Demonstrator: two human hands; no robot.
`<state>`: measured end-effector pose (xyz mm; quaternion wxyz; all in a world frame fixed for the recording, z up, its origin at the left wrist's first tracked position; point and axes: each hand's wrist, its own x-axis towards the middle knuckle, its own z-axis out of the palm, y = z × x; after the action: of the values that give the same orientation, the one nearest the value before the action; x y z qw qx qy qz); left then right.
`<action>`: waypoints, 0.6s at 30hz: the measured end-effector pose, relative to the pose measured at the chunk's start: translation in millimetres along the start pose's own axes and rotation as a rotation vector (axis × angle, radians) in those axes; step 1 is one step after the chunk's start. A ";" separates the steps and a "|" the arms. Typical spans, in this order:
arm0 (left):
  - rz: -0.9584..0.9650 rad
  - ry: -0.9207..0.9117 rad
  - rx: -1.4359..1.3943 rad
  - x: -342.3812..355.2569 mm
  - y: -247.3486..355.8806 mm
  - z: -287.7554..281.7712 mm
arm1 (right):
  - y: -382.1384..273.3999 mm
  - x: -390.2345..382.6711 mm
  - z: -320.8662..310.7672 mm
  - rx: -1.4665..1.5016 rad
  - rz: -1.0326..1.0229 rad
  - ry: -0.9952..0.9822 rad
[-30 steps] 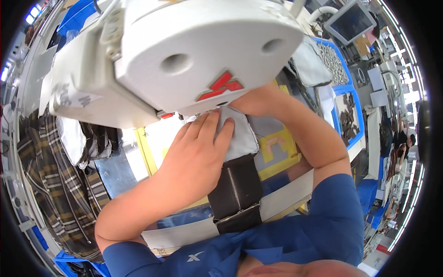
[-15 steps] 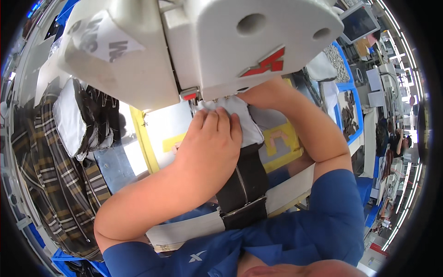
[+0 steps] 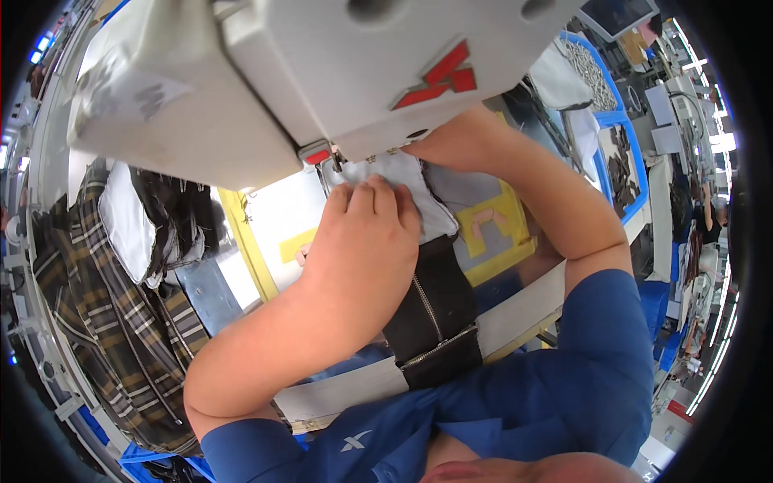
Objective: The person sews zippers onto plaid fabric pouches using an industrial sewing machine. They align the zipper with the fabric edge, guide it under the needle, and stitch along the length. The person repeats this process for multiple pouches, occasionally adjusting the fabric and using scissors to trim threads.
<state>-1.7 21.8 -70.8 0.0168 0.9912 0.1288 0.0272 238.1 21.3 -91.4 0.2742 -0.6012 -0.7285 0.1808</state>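
Note:
Beneath the off-white machine head with a red emblem lies a piece of white fabric, joined to a black strip with metal zippers. My left hand presses on the white fabric with bent fingers held close together. My right hand reaches to the fabric's far right corner, under the head's edge, where its fingertips are hidden. A small metal fitting of the machine sits just beyond my left fingertips. Yellow tape marks the grey and white work plate around the fabric.
At left lie plaid fabric pieces and a stack of white-and-black pieces. Blue bins of small metal and dark parts stand at right, near a monitor. A person in dark clothing is at the far right.
Since a second ago my left fingers have bent and drawn closer together on the white fabric. The view has shifted, and my right hand now appears higher in the picture.

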 end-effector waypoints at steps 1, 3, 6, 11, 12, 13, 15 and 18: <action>0.000 -0.005 -0.004 0.1 -0.2 -0.7 | -1.1 1.2 1.3 -0.010 -0.011 0.019; -0.001 -0.022 -0.032 0.4 -1.8 -3.0 | -0.1 2.5 3.4 -0.063 -0.043 0.013; -0.005 -0.017 -0.045 0.9 -2.5 -6.0 | 4.9 4.4 7.7 -0.102 -0.044 0.025; 0.003 -0.004 -0.058 0.7 -4.1 -6.8 | 3.5 5.8 10.0 -0.066 0.061 0.004; 0.003 -0.011 -0.060 0.7 -3.8 -7.1 | 6.2 5.3 12.9 -0.054 0.038 0.026; 0.003 -0.018 -0.062 0.7 -3.7 -7.5 | 8.0 5.3 15.0 -0.041 0.015 0.047; 0.011 -0.020 -0.030 1.9 -3.8 -10.2 | 5.7 6.1 12.1 -0.021 0.027 0.041; 0.016 -0.032 -0.023 2.4 -3.9 -11.7 | 7.5 5.9 12.7 -0.042 0.027 0.029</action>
<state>-1.0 26.5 -59.2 0.0300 0.9922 0.1200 0.0130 235.3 29.5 -104.7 0.2696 -0.6191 -0.7199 0.1606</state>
